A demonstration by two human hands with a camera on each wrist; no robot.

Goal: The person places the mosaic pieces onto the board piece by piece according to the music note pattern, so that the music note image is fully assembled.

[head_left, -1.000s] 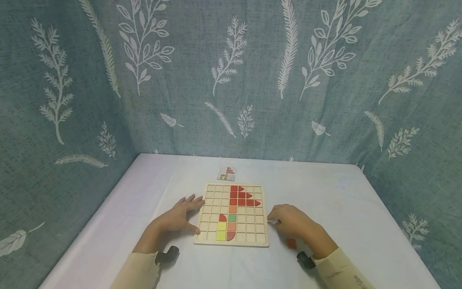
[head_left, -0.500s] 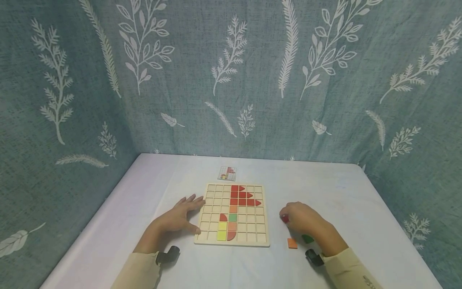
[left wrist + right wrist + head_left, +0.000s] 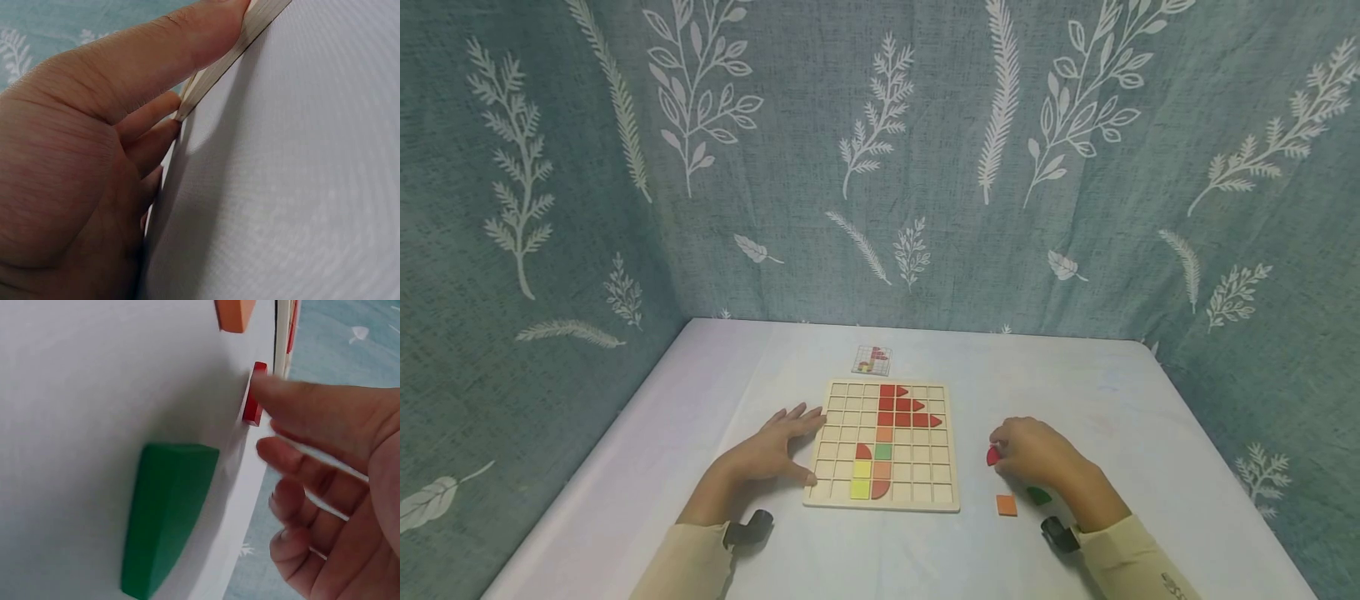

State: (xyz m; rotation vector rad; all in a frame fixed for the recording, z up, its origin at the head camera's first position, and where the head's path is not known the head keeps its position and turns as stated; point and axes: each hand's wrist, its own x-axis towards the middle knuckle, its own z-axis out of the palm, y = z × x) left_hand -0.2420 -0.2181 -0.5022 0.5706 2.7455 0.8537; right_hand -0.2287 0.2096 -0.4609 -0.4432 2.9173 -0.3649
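A wooden grid board (image 3: 922,495) bears red, orange, yellow and green tiles. My left hand (image 3: 769,450) rests at its left edge, thumb and fingers spread; in the left wrist view the thumb (image 3: 156,56) touches the board's side (image 3: 206,84). To the right of the board, my right hand (image 3: 1037,454) is over the table beside a red quarter-circle tile (image 3: 993,456). The right wrist view shows the blurred thumb (image 3: 300,403) overlapping this red tile (image 3: 255,400), the other fingers loosely bent. A green curved tile (image 3: 1038,496) lies under the right wrist.
An orange square tile (image 3: 1007,505) lies on the white table (image 3: 1075,375) near the board's lower right. Behind the board is a small pattern card (image 3: 872,360). A leaf-patterned curtain (image 3: 925,150) hangs along the back and sides.
My right hand has moved right, away from the board, uncovering the orange and green tiles. The red tile shows beside its fingers now. My left hand has kept its place.
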